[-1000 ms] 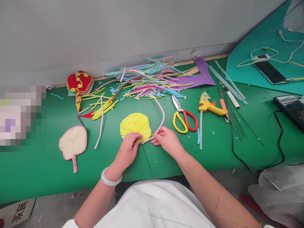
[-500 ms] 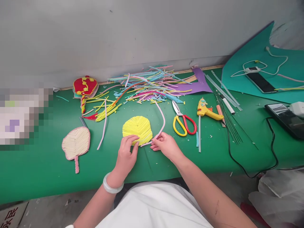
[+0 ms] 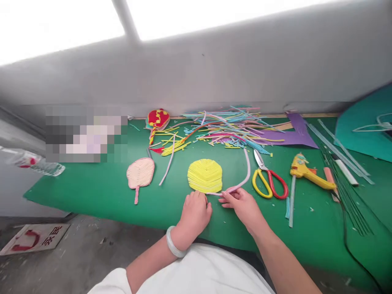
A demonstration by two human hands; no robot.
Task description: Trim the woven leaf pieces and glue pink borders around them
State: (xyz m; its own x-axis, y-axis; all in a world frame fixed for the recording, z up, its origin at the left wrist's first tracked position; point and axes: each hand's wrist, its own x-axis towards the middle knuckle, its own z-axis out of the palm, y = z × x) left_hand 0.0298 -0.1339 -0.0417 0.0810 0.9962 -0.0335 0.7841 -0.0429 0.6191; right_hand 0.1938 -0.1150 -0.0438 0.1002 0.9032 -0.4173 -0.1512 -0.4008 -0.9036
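A yellow woven fan shape (image 3: 205, 175) lies flat on the green table (image 3: 92, 192). My left hand (image 3: 194, 212), with a pale bangle on the wrist, rests closed at its near edge, fingers curled down on the rim. My right hand (image 3: 241, 204) pinches a long pink strip (image 3: 245, 171) that starts at the fan's near edge and curves up and away to the right. The two hands almost touch just below the yellow piece.
A pink-edged cream fan (image 3: 140, 173) lies to the left, a red and yellow one (image 3: 157, 118) at the back. A heap of coloured strips (image 3: 226, 126) sits behind. Scissors (image 3: 269, 179), a yellow glue gun (image 3: 308, 173) and thin rods lie to the right. A plastic bottle (image 3: 33, 163) is far left.
The camera has swung up and to the left, so everything sits further right in view. My left hand has slid off the top of the yellow fan to its near edge.
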